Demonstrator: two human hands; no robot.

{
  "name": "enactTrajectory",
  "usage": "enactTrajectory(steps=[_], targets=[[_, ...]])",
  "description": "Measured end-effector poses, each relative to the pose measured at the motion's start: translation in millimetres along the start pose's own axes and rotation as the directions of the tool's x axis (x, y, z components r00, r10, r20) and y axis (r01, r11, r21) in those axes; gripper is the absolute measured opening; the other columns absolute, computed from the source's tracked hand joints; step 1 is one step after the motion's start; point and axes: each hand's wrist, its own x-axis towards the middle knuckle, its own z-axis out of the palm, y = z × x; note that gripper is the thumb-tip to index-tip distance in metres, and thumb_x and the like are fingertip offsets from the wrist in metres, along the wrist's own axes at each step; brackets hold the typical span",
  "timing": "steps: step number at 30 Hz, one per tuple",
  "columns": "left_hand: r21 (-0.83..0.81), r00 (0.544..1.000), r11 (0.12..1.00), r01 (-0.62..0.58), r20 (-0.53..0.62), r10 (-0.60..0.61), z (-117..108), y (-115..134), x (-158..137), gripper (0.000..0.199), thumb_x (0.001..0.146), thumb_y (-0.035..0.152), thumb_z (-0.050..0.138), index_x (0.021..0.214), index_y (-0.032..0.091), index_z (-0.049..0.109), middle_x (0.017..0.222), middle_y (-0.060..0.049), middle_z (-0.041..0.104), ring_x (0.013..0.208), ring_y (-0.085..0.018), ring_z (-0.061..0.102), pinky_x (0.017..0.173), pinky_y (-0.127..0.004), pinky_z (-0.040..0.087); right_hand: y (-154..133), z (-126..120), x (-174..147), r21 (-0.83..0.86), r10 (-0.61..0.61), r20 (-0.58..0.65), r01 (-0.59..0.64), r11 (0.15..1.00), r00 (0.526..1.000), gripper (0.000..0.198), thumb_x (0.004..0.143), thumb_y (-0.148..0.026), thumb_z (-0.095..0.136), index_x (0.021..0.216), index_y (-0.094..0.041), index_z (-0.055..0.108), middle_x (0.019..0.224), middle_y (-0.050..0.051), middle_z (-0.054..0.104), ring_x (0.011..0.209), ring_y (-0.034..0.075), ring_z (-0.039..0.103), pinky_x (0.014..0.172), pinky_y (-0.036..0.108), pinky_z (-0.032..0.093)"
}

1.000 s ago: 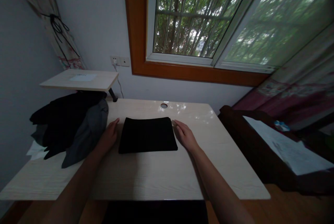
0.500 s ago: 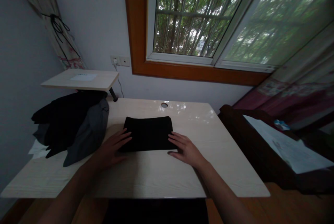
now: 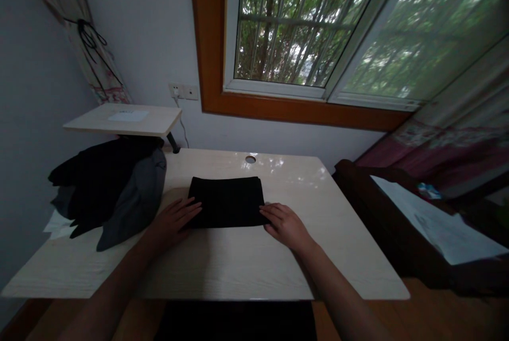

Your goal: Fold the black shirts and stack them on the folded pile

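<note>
A folded black cloth (image 3: 226, 203) lies flat on the pale wooden desk, as a neat rectangle. My left hand (image 3: 174, 219) rests at its left edge, fingers stretched out over the fabric and the thumb mostly hidden. At the right edge, near the lower corner, my right hand (image 3: 284, 224) has its fingers together and the thumb drawn in close, pinching the cloth's border. What kind of garment the folded cloth is cannot be made out.
To the left, a heap of black and dark grey clothes (image 3: 133, 203) lies partly under a small raised shelf (image 3: 159, 124). The desk (image 3: 246, 272) has a round cable hole (image 3: 250, 159) near its back edge. A dark brown piece of furniture (image 3: 358, 192) bearing white sheets stands right.
My right hand's fingers and thumb have drawn together at the cloth's right edge. The left thumb has moved in toward the cloth. The cloth stays nearly in place.
</note>
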Motion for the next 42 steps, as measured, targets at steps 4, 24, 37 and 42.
enactTrajectory(steps=[4,24,37,42], targets=[[-0.062,0.999,0.998,-0.022,-0.043,0.019,-2.7,-10.8,0.9,0.057,0.087,0.015,0.057,0.142,0.027,0.052,0.145,-0.006,0.058,0.146,-0.025,0.041,0.121,-0.054,0.032,-0.9,-8.8,6.7,0.119,-0.006,-0.084,0.016,0.993,0.996,0.041,0.089,-0.027,0.066,0.130,-0.029,0.067,0.125,0.007,0.072,0.121,0.029,0.061,0.102,0.053,0.051],[-0.724,0.642,0.406,0.558,0.067,-0.763,-6.8,1.5,59.6,0.051,0.091,0.057,0.047,0.113,0.018,0.070,0.119,-0.009,0.073,0.117,-0.028,0.064,0.106,-0.042,0.047,5.5,-1.4,73.1,0.719,0.667,-0.014,-0.456,0.524,0.745,0.044,0.091,-0.062,0.049,0.082,-0.021,0.061,0.072,-0.001,0.061,0.069,0.018,0.057,0.061,0.027,0.047],[-0.156,0.834,0.872,0.463,-0.257,-0.489,4.4,2.8,77.5,0.048,0.094,0.033,0.048,0.138,0.014,0.055,0.144,-0.016,0.053,0.140,-0.030,0.044,0.119,-0.048,0.035,-3.8,19.1,94.2,0.145,0.535,-0.198,-0.515,0.845,0.822,0.042,0.095,-0.033,0.048,0.132,-0.017,0.061,0.131,0.018,0.062,0.120,0.031,0.060,0.105,0.045,0.046],[0.047,0.969,0.969,0.241,-0.070,-0.237,11.3,48.7,89.7,0.046,0.099,0.035,0.045,0.143,0.023,0.054,0.153,-0.009,0.048,0.149,-0.031,0.033,0.123,-0.058,0.023,-51.1,29.0,109.6,-0.010,0.297,-0.101,-0.300,0.954,0.949,0.049,0.102,-0.032,0.041,0.149,-0.019,0.047,0.155,0.012,0.046,0.146,0.030,0.038,0.121,0.051,0.028]])
